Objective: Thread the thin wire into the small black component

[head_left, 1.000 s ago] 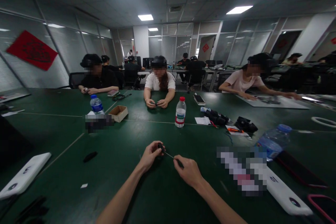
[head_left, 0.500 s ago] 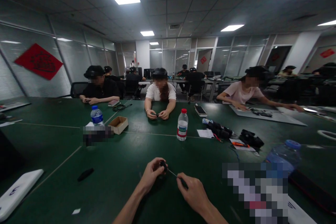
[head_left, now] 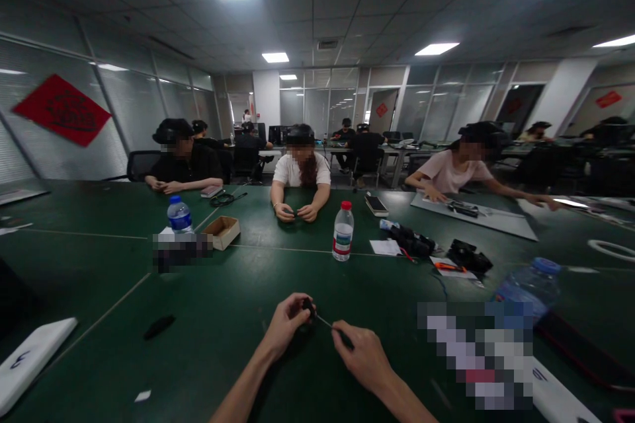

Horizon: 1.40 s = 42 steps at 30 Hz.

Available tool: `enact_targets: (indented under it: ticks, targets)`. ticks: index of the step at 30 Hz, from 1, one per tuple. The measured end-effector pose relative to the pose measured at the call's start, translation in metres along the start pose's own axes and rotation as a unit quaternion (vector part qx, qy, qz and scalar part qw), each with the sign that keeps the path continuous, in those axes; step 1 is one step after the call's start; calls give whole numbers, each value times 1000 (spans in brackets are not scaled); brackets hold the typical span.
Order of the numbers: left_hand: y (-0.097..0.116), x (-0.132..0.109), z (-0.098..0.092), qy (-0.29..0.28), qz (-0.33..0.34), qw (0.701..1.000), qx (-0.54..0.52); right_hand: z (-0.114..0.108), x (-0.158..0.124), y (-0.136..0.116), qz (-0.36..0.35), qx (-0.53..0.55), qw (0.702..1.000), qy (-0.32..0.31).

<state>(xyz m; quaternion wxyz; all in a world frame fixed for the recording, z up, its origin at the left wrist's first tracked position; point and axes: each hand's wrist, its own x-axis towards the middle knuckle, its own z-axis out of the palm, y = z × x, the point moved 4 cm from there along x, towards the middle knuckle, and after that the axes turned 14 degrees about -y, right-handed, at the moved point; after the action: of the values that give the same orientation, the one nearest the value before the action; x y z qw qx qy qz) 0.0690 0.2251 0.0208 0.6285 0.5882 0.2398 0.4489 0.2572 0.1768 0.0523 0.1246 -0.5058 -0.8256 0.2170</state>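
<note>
My left hand (head_left: 288,322) pinches a small black part (head_left: 308,307) just above the green table (head_left: 223,317). My right hand (head_left: 358,351) is closed around the dark handle of a thin tool (head_left: 325,322) whose metal shaft reaches up-left into the black part. Both hands sit close together at the bottom centre, forearms coming in from the lower edge.
A clear water bottle with a red cap (head_left: 342,231) stands beyond my hands. A blue-capped bottle (head_left: 526,287) lies at the right, a small cardboard box (head_left: 222,232) and another bottle (head_left: 179,215) at the left. Black gear (head_left: 466,256), a black piece (head_left: 159,326). Several people work across the table.
The view tilted upward, so my hands sit lower in the picture. Their grip on the black part and the tool is unchanged.
</note>
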Motion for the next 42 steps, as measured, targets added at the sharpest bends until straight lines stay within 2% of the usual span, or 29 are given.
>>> enact_targets:
  ticks: [10,19,25,32,35,39,42]
  targets:
    - [0,-2,1,-1,4,1000,-10,-4,-4,-5,-6,36,999,-18]
    - [-2,-2,2,-20,-3,1000,19,-4,-6,-5,23,2,999,-22]
    - [0,-3,2,-22,-1,999,48,-1,-5,-4,10,-11,1000,-8]
    - [7,-4,4,-37,1,997,65,-1,-4,-5,9,-8,1000,-28]
    - [10,-4,6,-43,-2,996,75,-1,-4,-4,-4,7,1000,-13]
    - [7,-3,11,-86,-21,990,112,-5,-4,0,7,65,997,43]
    - [2,-3,5,-35,-6,997,69,-3,-5,-3,-5,55,998,24]
